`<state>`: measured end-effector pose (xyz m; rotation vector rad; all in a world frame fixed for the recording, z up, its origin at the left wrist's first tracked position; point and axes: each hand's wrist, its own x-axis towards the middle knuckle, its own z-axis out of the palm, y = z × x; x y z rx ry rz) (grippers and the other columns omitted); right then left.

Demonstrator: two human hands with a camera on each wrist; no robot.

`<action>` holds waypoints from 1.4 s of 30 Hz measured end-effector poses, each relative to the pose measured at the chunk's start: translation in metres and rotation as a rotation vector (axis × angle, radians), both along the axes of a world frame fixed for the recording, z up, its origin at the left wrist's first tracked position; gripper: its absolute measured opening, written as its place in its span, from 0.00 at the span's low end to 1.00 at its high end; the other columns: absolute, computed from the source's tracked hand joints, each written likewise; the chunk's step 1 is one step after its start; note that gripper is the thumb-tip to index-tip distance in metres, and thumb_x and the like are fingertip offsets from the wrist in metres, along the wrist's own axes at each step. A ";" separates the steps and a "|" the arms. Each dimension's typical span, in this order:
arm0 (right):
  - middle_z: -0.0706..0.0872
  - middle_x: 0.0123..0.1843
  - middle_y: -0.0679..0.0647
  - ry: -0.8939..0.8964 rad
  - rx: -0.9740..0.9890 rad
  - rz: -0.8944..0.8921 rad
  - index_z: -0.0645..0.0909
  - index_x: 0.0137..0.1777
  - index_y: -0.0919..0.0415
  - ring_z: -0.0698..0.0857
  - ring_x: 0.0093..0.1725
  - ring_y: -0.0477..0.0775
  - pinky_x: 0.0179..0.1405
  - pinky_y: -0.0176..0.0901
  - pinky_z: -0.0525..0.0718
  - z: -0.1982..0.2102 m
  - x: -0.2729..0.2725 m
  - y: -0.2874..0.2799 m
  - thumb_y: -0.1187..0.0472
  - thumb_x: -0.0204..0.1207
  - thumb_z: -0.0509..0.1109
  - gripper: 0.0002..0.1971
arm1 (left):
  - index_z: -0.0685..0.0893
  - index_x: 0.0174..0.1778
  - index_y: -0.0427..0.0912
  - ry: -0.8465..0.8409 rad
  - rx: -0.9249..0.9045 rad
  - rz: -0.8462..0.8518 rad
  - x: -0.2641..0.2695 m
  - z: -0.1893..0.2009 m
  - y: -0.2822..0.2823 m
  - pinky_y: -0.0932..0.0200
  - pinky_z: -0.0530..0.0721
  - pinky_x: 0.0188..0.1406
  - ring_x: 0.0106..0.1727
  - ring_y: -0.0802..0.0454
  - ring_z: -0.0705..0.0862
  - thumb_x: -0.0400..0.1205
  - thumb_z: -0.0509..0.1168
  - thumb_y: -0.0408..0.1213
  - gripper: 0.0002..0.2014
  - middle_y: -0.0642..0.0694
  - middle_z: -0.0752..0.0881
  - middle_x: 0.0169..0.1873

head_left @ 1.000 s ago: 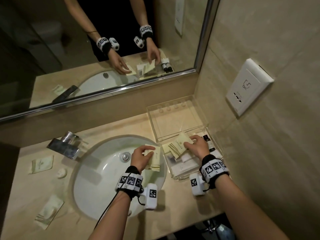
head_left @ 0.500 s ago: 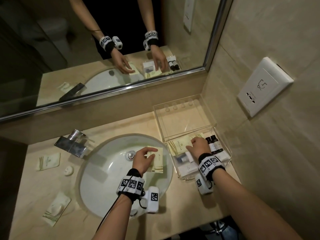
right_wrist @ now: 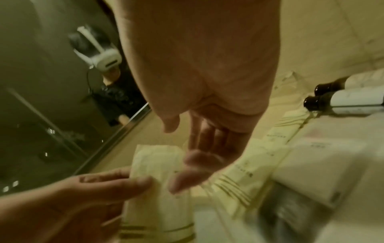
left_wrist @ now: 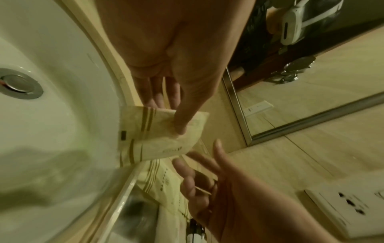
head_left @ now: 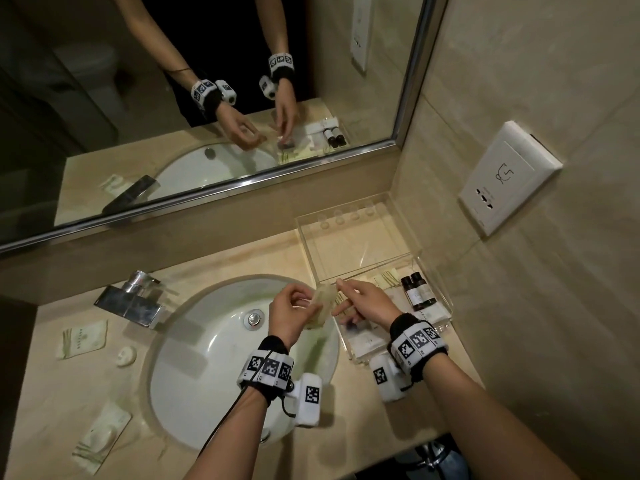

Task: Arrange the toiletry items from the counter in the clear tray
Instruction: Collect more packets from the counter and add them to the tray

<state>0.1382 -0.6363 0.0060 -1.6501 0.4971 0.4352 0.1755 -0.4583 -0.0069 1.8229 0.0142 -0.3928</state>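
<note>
Thumb and fingers of the left hand (head_left: 294, 315) pinch cream packets (head_left: 320, 303) over the sink's (head_left: 194, 358) right rim, beside the clear tray (head_left: 446, 303). The right hand (head_left: 367, 303), fingers loose and spread, reaches toward them, holding nothing. In the tray lie packets, white boxes and two dark bottles (head_left: 417, 291).

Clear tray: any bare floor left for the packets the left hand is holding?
Little. The clear tray floor shows dark bottles at its wall side, white boxes at the near end and flat packets at the back. The right hand hovers open over the middle. The left hand pinches the packets over the sink edge.
</note>
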 end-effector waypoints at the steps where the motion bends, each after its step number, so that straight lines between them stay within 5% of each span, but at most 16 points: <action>1: 0.93 0.43 0.59 0.015 0.045 -0.008 0.82 0.62 0.56 0.90 0.35 0.56 0.34 0.45 0.86 0.004 0.001 0.001 0.36 0.80 0.63 0.25 | 0.81 0.37 0.40 -0.041 -0.004 -0.048 -0.001 0.003 -0.005 0.61 0.83 0.35 0.35 0.53 0.83 0.68 0.77 0.25 0.12 0.48 0.86 0.33; 5: 0.90 0.44 0.58 0.035 0.096 -0.138 0.83 0.57 0.66 0.90 0.32 0.53 0.40 0.46 0.91 0.012 0.001 -0.006 0.44 0.78 0.71 0.23 | 0.84 0.40 0.40 -0.166 0.026 -0.220 -0.005 0.015 -0.018 0.72 0.78 0.39 0.40 0.56 0.84 0.65 0.81 0.34 0.14 0.52 0.89 0.37; 8: 0.87 0.40 0.60 -0.005 -0.002 -0.123 0.81 0.57 0.62 0.86 0.34 0.56 0.42 0.51 0.87 0.008 -0.004 -0.022 0.61 0.75 0.76 0.13 | 0.84 0.45 0.45 -0.190 0.016 -0.263 -0.003 0.014 -0.015 0.68 0.79 0.47 0.48 0.58 0.85 0.61 0.84 0.38 0.20 0.54 0.89 0.43; 10: 0.88 0.49 0.62 -0.020 -0.018 -0.166 0.77 0.59 0.57 0.90 0.43 0.58 0.39 0.47 0.88 0.006 -0.006 -0.031 0.65 0.74 0.77 0.17 | 0.84 0.48 0.44 -0.191 -0.004 -0.201 -0.002 0.012 -0.013 0.67 0.80 0.50 0.50 0.58 0.84 0.61 0.84 0.38 0.22 0.53 0.88 0.46; 14: 0.88 0.55 0.61 -0.035 -0.097 -0.150 0.77 0.58 0.61 0.89 0.48 0.55 0.33 0.38 0.85 0.009 -0.010 -0.044 0.63 0.74 0.77 0.16 | 0.81 0.57 0.41 -0.083 -0.024 -0.022 0.001 0.004 -0.015 0.62 0.84 0.48 0.49 0.53 0.85 0.71 0.78 0.36 0.20 0.48 0.87 0.49; 17: 0.90 0.43 0.50 -0.055 -0.072 -0.084 0.79 0.62 0.63 0.86 0.40 0.47 0.32 0.36 0.80 0.011 -0.015 -0.049 0.62 0.76 0.76 0.16 | 0.80 0.61 0.38 0.065 -0.076 -0.013 0.001 0.000 -0.022 0.61 0.87 0.43 0.45 0.48 0.87 0.76 0.73 0.32 0.18 0.41 0.88 0.44; 19: 0.87 0.41 0.48 -0.073 -0.124 -0.130 0.78 0.68 0.62 0.84 0.42 0.48 0.39 0.40 0.82 0.010 -0.013 -0.051 0.60 0.76 0.77 0.22 | 0.81 0.58 0.35 0.090 -0.091 0.008 0.001 -0.002 -0.025 0.63 0.86 0.35 0.38 0.48 0.86 0.77 0.71 0.27 0.13 0.39 0.87 0.37; 24: 0.86 0.62 0.60 0.006 -0.395 -0.212 0.78 0.70 0.67 0.84 0.59 0.59 0.59 0.46 0.82 0.000 -0.002 -0.067 0.60 0.77 0.75 0.23 | 0.84 0.47 0.39 0.070 0.037 0.054 -0.001 -0.009 -0.026 0.64 0.82 0.32 0.36 0.46 0.86 0.77 0.70 0.27 0.06 0.40 0.88 0.38; 27: 0.86 0.63 0.63 0.086 -0.447 -0.150 0.78 0.69 0.67 0.84 0.62 0.60 0.57 0.43 0.79 -0.011 0.000 -0.063 0.60 0.77 0.74 0.22 | 0.86 0.44 0.40 0.030 0.123 0.008 -0.006 -0.013 -0.025 0.69 0.81 0.33 0.37 0.51 0.85 0.76 0.69 0.27 0.05 0.49 0.88 0.39; 31: 0.88 0.56 0.62 0.075 -0.465 -0.172 0.81 0.59 0.64 0.86 0.54 0.59 0.54 0.46 0.82 -0.033 0.006 -0.044 0.60 0.74 0.77 0.16 | 0.85 0.41 0.44 -0.013 0.212 -0.042 -0.016 -0.018 -0.032 0.78 0.78 0.33 0.40 0.55 0.84 0.75 0.68 0.26 0.07 0.52 0.88 0.40; 38: 0.86 0.52 0.55 -0.032 -0.573 -0.251 0.81 0.54 0.60 0.84 0.48 0.53 0.48 0.47 0.84 -0.050 0.004 -0.033 0.60 0.71 0.80 0.15 | 0.87 0.43 0.48 -0.078 0.366 -0.128 -0.028 -0.027 -0.045 0.57 0.84 0.43 0.36 0.54 0.83 0.75 0.72 0.34 0.05 0.53 0.87 0.45; 42: 0.83 0.51 0.51 -0.012 -0.636 -0.225 0.79 0.52 0.55 0.85 0.48 0.53 0.51 0.55 0.87 -0.056 -0.002 -0.039 0.55 0.71 0.80 0.15 | 0.87 0.45 0.50 -0.145 0.423 -0.165 -0.027 -0.033 -0.051 0.52 0.83 0.52 0.52 0.50 0.83 0.72 0.74 0.33 0.09 0.53 0.84 0.54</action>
